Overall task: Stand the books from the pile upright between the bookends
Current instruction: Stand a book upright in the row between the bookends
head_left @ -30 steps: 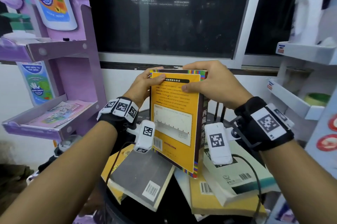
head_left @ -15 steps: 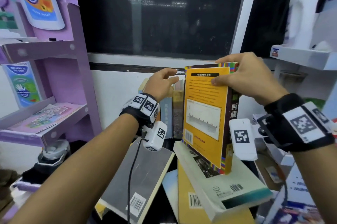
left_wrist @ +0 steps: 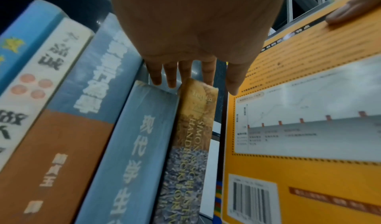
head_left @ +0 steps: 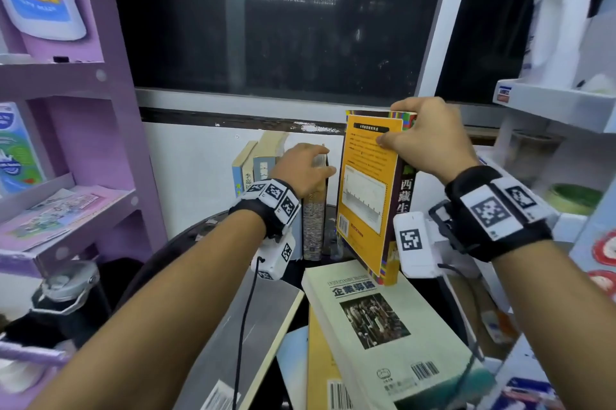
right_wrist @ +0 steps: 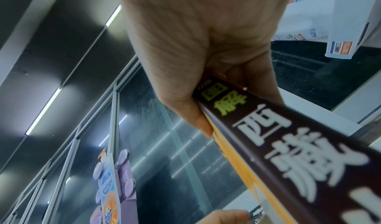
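An orange book (head_left: pixel 365 196) with a dark brown spine (right_wrist: pixel 288 138) is held nearly upright, and my right hand (head_left: pixel 426 139) grips its top edge, thumb on the back cover. Its lower corner is over a pale green book (head_left: pixel 383 319) on the pile. Left of it, several books stand upright in a row (head_left: pixel 256 169) against the wall. My left hand (head_left: pixel 303 166) rests on their tops with straight fingers (left_wrist: pixel 171 77). The orange book (left_wrist: pixel 299 129) is just right of the row's brown book (left_wrist: pixel 193 129). No bookend shows plainly.
A grey book (head_left: pixel 253 326) and a yellow book (head_left: pixel 320 376) lie flat in the pile on the round black table (head_left: pixel 186 243). A purple shelf unit (head_left: pixel 110 109) stands left, white shelves (head_left: pixel 550 109) right, and a black bottle (head_left: pixel 63 293) at lower left.
My left hand let go of the orange book and moved onto the tops of the standing books. My right hand carried the orange book back and right, up beside the row.
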Motion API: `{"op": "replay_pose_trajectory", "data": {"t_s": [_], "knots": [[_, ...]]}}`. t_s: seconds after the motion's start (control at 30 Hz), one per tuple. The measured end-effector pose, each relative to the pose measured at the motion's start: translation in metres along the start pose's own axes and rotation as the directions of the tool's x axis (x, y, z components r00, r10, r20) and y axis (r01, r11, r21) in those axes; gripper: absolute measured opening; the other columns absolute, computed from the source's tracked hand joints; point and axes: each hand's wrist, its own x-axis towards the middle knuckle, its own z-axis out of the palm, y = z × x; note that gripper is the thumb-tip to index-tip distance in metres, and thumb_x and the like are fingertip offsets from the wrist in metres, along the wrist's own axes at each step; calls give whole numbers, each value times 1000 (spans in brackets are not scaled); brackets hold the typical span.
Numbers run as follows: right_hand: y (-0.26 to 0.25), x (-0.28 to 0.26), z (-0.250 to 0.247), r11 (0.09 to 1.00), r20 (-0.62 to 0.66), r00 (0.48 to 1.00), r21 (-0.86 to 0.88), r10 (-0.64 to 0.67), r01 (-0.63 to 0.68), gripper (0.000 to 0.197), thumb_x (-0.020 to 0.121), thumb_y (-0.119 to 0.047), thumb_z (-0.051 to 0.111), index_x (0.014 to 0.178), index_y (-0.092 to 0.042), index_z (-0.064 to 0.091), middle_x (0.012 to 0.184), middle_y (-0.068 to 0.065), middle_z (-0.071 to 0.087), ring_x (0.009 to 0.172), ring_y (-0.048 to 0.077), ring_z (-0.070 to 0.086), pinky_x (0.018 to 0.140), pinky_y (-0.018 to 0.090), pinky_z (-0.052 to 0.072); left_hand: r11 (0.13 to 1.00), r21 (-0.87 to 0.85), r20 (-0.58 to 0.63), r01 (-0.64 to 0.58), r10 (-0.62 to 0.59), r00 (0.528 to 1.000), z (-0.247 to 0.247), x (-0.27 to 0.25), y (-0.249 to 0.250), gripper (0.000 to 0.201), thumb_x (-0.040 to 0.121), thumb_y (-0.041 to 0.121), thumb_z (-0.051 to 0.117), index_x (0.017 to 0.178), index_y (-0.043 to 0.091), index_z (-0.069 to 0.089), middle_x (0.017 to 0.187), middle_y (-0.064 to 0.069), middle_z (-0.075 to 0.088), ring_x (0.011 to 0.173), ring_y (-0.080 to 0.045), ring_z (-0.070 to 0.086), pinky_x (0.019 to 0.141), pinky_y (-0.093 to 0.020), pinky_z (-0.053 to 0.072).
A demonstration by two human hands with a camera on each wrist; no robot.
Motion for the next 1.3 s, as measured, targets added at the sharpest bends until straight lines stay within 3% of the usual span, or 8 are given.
{"op": "replay_pose_trajectory", "data": {"t_s": [0.17,0.43,0.7,0.83,0.93,1.13,1.3], "knots": [[6,19,29,1000,-67,998,-8,11,-11,53,85,-26,72,133,-18,53,117,6,64,101,21,64,83,35,56,998,54,5,16,-16,1000,13,6,-8,49,90,45,55,135,28,50,145,-2,41,132,-21,40,111,-41,33],[20,43,72,998,-113,993,-33,43,-47,46,86,-25,69,129,-15,58,112,10,67,101,28,64,86,44,56,990,141,-38,-15,20,999,27,9,-21,53,92,42,48,142,27,38,144,-2,41,124,-24,49,99,-39,44],[36,51,103,993,-121,989,-58,91,-98,29,87,-25,65,115,-18,63,105,8,66,99,28,59,77,33,51,984,177,-59,-37,49,997,29,10,-22,55,91,43,47,143,26,39,145,-2,42,123,-26,50,99,-42,45],[35,48,116,989,-125,983,-31,137,-142,30,83,-26,64,112,-20,60,101,7,65,92,30,62,77,47,56,982,182,-39,-50,58,998,29,11,-24,55,91,44,47,142,25,39,144,-4,43,123,-26,50,100,-43,45],[34,46,122,988,-117,985,-69,128,-137,35,83,-32,64,116,-21,57,101,6,66,90,30,62,74,49,56,982,179,-25,-58,63,998,28,10,-25,56,92,45,48,142,23,38,144,-4,43,124,-26,49,101,-44,44],[34,48,132,995,-99,990,13,100,-100,35,85,-23,64,120,-17,62,106,15,66,99,34,60,83,45,53,985,165,42,-47,40,998,23,9,-25,72,84,49,62,145,23,33,148,-2,37,129,-26,44,104,-45,40],[31,47,141,998,-83,995,23,56,-54,32,83,-27,65,114,-17,64,100,13,70,97,36,62,82,44,53,979,201,110,-42,20,994,18,10,-24,89,76,43,74,148,21,28,151,0,30,133,-26,39,107,-44,37]]}}
